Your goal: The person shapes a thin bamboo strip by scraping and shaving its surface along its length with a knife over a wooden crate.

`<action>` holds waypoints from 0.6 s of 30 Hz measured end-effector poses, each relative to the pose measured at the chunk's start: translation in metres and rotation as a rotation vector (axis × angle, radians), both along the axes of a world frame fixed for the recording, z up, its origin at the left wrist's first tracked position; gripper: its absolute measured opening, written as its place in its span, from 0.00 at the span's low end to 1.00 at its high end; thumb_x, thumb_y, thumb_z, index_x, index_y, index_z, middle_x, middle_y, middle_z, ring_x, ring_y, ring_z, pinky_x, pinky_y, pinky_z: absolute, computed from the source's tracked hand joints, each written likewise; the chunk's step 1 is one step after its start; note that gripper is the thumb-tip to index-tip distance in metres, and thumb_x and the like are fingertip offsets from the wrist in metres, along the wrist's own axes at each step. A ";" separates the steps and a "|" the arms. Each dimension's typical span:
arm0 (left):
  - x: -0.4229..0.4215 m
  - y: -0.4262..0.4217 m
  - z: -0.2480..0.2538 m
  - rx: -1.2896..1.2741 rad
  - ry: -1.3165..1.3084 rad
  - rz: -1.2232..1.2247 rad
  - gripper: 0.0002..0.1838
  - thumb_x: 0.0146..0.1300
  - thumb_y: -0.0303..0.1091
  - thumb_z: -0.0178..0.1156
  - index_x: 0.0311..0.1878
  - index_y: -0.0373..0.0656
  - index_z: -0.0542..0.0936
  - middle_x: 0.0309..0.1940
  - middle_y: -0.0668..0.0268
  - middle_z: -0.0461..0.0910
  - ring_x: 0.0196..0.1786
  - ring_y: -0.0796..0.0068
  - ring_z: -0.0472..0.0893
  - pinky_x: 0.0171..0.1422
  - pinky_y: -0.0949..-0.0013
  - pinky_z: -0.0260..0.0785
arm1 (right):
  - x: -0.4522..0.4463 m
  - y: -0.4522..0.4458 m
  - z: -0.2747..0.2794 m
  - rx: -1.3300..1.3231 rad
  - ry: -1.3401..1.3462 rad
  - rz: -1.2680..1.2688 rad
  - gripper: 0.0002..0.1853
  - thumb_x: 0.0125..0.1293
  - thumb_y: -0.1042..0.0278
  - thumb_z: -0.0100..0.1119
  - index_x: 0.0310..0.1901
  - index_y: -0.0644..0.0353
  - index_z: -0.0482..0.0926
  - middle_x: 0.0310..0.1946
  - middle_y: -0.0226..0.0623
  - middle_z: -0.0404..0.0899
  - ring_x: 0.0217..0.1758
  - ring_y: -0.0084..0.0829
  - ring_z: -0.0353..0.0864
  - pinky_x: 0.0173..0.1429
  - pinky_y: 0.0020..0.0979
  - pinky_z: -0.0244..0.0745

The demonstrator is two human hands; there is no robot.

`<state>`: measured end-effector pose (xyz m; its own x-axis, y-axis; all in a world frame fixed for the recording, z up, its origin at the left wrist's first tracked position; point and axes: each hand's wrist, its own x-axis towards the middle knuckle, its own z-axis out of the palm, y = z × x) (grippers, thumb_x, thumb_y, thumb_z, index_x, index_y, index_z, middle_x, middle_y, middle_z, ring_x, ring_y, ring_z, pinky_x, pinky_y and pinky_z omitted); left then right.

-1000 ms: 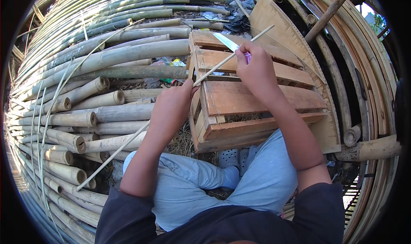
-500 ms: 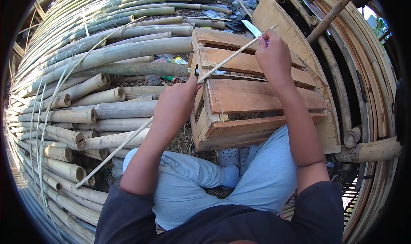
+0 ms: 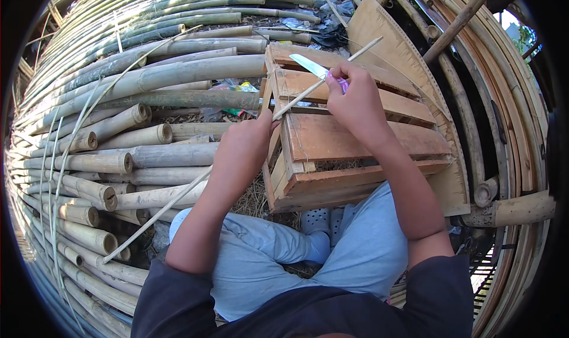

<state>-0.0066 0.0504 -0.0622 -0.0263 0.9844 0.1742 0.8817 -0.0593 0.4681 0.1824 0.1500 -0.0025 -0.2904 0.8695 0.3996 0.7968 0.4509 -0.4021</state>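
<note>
A long thin bamboo stick (image 3: 305,92) runs slantwise over the wooden crate (image 3: 355,133) in front of me. My left hand (image 3: 246,145) is closed around the stick at the crate's left edge, and its lower end reaches down past my left forearm. My right hand (image 3: 354,95) grips a knife by its purple handle (image 3: 340,84). The pale blade (image 3: 308,65) points up and left, and the knife lies at the stick, over the upper slats. Exactly how the blade meets the stick is hard to make out.
Many bamboo poles (image 3: 178,154) lie stacked on the left, with thin strips (image 3: 58,190) across them. A plywood sheet (image 3: 379,26) leans behind the crate. Long boards and poles (image 3: 515,89) line the right side. Plastic litter (image 3: 243,88) shows between the poles.
My right hand has moved left and down along the stick, bringing the knife closer to my left hand. My left hand stays nearly in place on the stick.
</note>
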 end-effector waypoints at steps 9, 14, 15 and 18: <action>-0.001 0.002 -0.002 -0.003 -0.008 0.003 0.15 0.80 0.41 0.51 0.42 0.38 0.72 0.26 0.44 0.80 0.35 0.36 0.81 0.40 0.39 0.70 | -0.005 0.002 -0.008 -0.044 0.093 0.034 0.08 0.71 0.70 0.60 0.44 0.65 0.81 0.35 0.56 0.86 0.43 0.57 0.87 0.45 0.50 0.79; -0.001 -0.001 -0.007 0.032 -0.040 -0.018 0.15 0.80 0.41 0.52 0.42 0.38 0.72 0.25 0.43 0.79 0.34 0.36 0.81 0.39 0.38 0.69 | 0.013 0.031 0.014 0.061 0.038 -0.187 0.07 0.71 0.70 0.61 0.42 0.66 0.80 0.32 0.56 0.85 0.39 0.57 0.86 0.44 0.50 0.79; -0.001 -0.001 -0.006 0.018 -0.027 -0.012 0.15 0.80 0.41 0.52 0.41 0.38 0.72 0.25 0.43 0.79 0.34 0.36 0.81 0.39 0.38 0.69 | 0.011 0.026 0.009 0.008 0.035 -0.174 0.06 0.71 0.70 0.60 0.41 0.65 0.80 0.32 0.56 0.84 0.39 0.57 0.86 0.44 0.51 0.78; 0.000 0.001 -0.004 0.016 -0.007 -0.011 0.15 0.80 0.41 0.52 0.41 0.38 0.72 0.25 0.44 0.80 0.33 0.37 0.81 0.39 0.39 0.70 | -0.015 -0.021 -0.004 -0.094 0.013 0.088 0.06 0.71 0.70 0.60 0.41 0.65 0.80 0.31 0.57 0.84 0.39 0.57 0.86 0.44 0.52 0.78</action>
